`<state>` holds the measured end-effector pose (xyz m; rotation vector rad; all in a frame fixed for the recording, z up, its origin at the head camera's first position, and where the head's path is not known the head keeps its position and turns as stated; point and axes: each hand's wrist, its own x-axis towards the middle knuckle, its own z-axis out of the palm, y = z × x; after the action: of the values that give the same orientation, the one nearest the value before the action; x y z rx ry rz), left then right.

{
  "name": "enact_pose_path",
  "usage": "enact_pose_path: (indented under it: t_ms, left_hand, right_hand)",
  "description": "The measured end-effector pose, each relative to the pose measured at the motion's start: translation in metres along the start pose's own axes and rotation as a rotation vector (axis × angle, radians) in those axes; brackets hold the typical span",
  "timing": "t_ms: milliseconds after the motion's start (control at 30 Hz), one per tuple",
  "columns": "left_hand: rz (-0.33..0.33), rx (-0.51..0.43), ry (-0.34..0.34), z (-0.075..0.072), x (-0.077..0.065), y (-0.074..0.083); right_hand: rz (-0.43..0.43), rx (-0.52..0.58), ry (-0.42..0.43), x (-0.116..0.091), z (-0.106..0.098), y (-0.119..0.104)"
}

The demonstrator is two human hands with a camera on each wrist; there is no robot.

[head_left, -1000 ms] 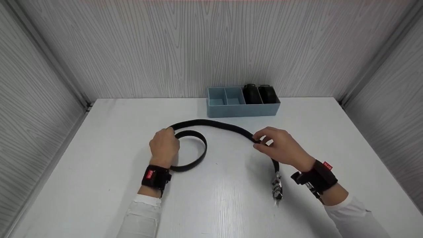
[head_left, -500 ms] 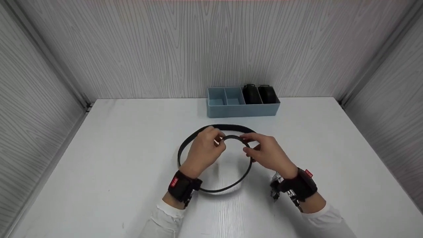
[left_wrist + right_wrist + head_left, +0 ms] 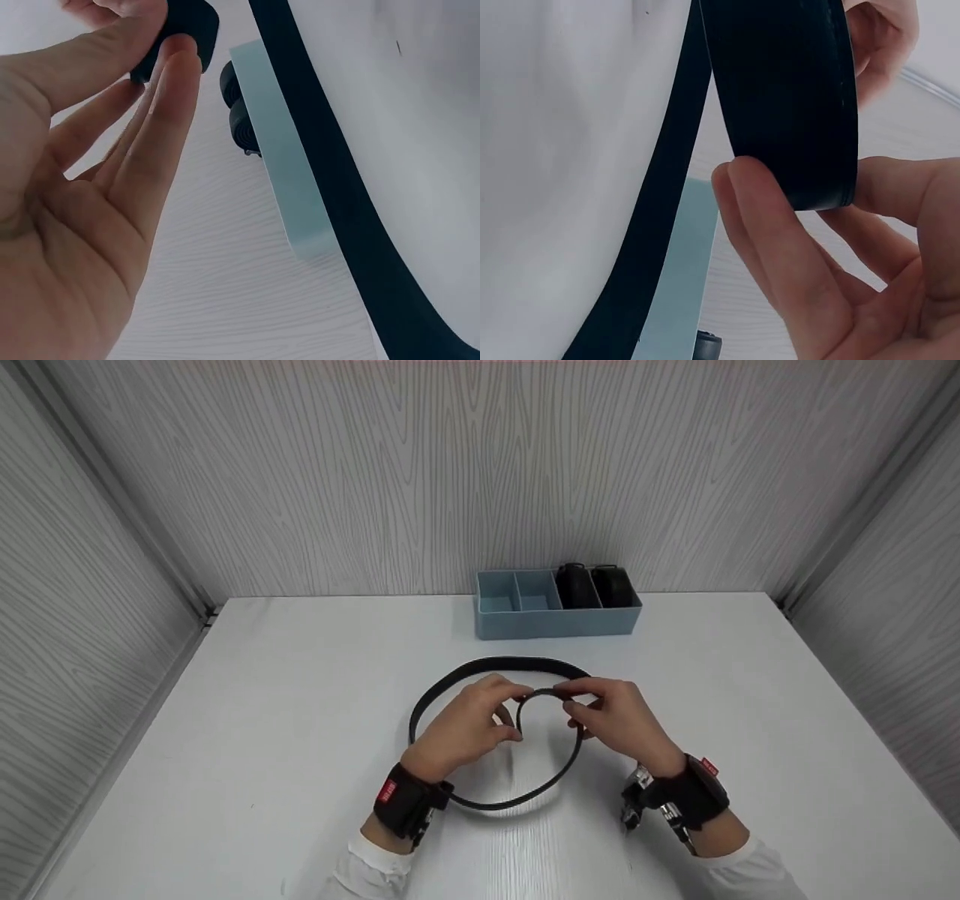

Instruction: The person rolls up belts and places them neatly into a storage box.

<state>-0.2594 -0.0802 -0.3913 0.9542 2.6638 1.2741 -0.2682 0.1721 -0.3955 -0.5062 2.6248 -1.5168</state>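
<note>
A long black belt (image 3: 501,664) stands on its edge in a wide curve, and its plain end bends into a smaller loop between my hands. My left hand (image 3: 469,727) pinches the rounded belt tip (image 3: 201,30) at the left of that loop. On the loop's upper right, my right hand (image 3: 619,724) grips the strap (image 3: 780,97) between thumb and fingers. The silvery buckle (image 3: 634,802) lies on the table beside my right wrist, partly covered by the wrist band.
Behind the belt stands a blue-grey divided box (image 3: 559,624). Its two right compartments hold a rolled black belt (image 3: 575,587) and another rolled belt (image 3: 613,587); the two left ones show bare bottoms. Pale panels enclose the white table (image 3: 315,660) at the back and sides.
My hands came together from far apart, drawing the belt into a curve with a small inner loop. Lately the left fingers shifted along the tip and the loop became smaller. The view tilted slightly.
</note>
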Motion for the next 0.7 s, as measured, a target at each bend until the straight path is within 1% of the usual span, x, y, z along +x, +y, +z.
enact_pose_path:
  t_ms: [100,167,233,367,533,600,700]
  left_hand:
    - [0.035,0.07,0.068,-0.001,-0.002,-0.001]
    - [0.042,0.108,0.107,-0.002,-0.002,-0.002]
    - [0.041,0.13,0.131,-0.003,-0.002,-0.003]
    - [0.029,0.127,0.149,-0.002,-0.001,-0.005]
    - [0.084,0.144,0.172,0.001,-0.001,-0.009]
    - [0.099,0.146,0.185,0.004,-0.001,-0.011]
    - [0.094,0.127,0.192,0.007,-0.001,-0.012]
  right_hand:
    - [0.001,0.054,-0.031,0.001,0.003,-0.001]
    - [0.011,0.099,-0.05,0.003,0.005,-0.002]
    - [0.023,0.137,-0.073,0.003,0.007,-0.004]
    - [0.052,0.212,-0.146,0.002,0.011,-0.006]
    - [0.073,0.308,-0.26,0.001,0.013,-0.006]
    - [0.069,0.317,-0.288,0.001,0.014,-0.005]
    - [0.04,0.266,-0.282,0.002,0.016,-0.003]
